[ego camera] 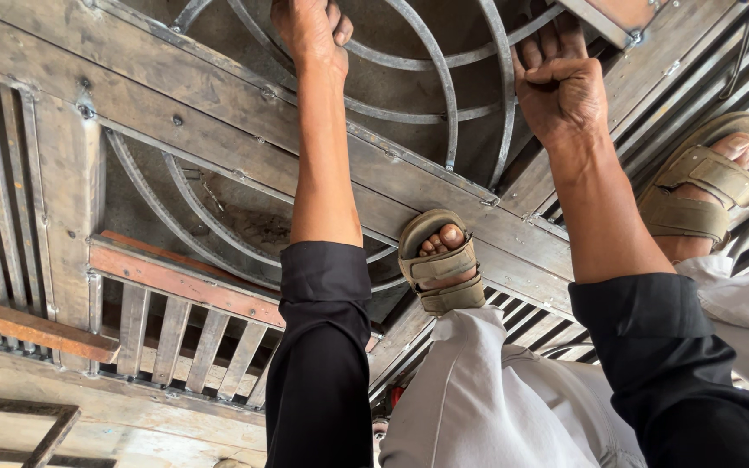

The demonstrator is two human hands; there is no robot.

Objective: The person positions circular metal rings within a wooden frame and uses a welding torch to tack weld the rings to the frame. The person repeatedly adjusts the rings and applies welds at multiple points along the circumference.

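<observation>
A large steel gate (218,130) lies flat under me, with curved round bars (444,95) forming a circular pattern in its middle. My right hand (558,87) is clenched in a fist around one curved bar near the top right. My left hand (309,30) reaches to the top edge of the view over the curved bars; its fingertips are cut off, so its grip is unclear. Both arms wear black sleeves pushed up. My sandalled feet (439,264) (704,186) stand on the gate's flat cross-members.
Vertical slats (179,342) fill the gate's lower panel, framed by a rusty orange bar (175,277). Another rusty bar (36,329) lies at the left. A square metal frame (19,429) rests on the concrete floor at bottom left.
</observation>
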